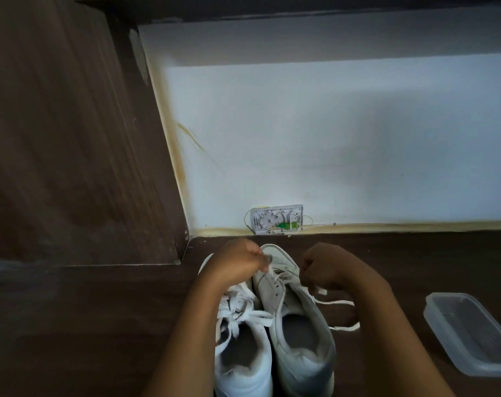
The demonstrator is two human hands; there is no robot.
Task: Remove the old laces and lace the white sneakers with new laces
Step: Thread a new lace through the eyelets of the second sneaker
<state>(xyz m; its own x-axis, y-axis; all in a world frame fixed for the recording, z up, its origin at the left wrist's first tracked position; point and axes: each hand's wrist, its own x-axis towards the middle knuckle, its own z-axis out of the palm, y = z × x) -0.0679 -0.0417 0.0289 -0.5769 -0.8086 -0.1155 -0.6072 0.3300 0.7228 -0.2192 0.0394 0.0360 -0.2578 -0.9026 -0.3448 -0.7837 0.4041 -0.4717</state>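
A pair of white sneakers stands side by side and touching on a dark wooden surface (100, 325), toes pointing at a white wall (329, 138) that closes the far edge just beyond them. A tall wooden panel (71, 138) closes the left side, and its lower corner meets the surface near the toe of the left sneaker (240, 348), so there is little room ahead or to the far left. Open surface lies to the near left of the shoes and between the right sneaker (298, 333) and a clear plastic container (470, 333), which sits well apart near the right edge of the view. The left hand (238, 260) is curled and pinches the white lace (339, 303) over the toe end of the right sneaker. The right hand (326, 269) is closed in a fist on the same lace just right of that shoe, with a short end sticking out below it. The slack runs out over the surface to the right in a loose loop. The left sneaker has its lace threaded and loosely bunched over the tongue. A small open wall box (278, 219) with green connectors and thin yellow wire sits at the base of the wall, directly beyond the toes.
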